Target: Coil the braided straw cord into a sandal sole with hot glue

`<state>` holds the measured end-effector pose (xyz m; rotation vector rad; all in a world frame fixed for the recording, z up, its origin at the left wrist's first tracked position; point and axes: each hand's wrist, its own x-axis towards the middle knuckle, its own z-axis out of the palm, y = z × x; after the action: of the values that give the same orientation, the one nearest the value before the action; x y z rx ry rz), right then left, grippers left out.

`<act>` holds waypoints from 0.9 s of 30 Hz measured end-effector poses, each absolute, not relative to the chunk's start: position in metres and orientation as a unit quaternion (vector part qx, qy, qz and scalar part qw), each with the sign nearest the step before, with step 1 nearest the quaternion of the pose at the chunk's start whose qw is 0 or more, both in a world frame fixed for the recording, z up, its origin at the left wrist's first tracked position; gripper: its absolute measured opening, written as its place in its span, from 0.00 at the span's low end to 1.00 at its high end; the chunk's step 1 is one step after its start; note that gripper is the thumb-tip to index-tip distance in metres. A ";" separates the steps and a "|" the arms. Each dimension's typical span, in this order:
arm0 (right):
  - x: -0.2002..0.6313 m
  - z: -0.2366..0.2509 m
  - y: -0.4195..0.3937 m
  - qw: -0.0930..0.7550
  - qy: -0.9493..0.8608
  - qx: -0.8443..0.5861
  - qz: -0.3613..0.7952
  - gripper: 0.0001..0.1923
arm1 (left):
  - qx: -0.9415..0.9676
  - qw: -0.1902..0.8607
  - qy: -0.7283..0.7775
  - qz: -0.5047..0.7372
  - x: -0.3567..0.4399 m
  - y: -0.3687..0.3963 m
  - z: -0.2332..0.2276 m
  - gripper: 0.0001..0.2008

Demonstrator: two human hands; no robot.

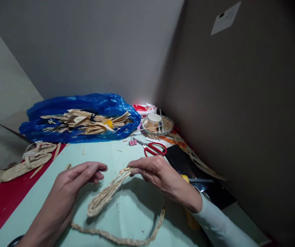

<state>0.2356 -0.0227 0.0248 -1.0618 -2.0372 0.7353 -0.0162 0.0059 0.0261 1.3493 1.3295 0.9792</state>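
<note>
My right hand (155, 171) pinches one end of a braided straw cord (102, 199), which is folded back on itself in long narrow loops. The folded part slants down to the left, above the table. A single length of the same braid curves below my right hand and runs left towards my left wrist. To the left of the folds is my left hand (82, 178), its fingers partly bent and apart from the folded braid, with nothing visible at the fingertips. A short piece of straw or braid (68, 166) shows just behind it.
Red-handled scissors (155, 149) and a pink binder clip (132, 142) lie beyond my hands. A blue plastic bag (80, 101) holds straw bundles (85, 121). At left are woven straw slippers (29, 163); at right, a paper cup (153, 122) sits in a woven basket (169, 126).
</note>
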 end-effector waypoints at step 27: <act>0.212 0.020 -0.049 0.501 -0.756 -0.417 0.053 0.10 | 0.381 0.566 0.544 0.489 -0.015 0.013 0.020 0.19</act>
<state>0.2118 -0.0492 0.0203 -1.0076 -1.8281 0.1276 -0.0150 0.0130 0.0200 0.8950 1.2798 1.1497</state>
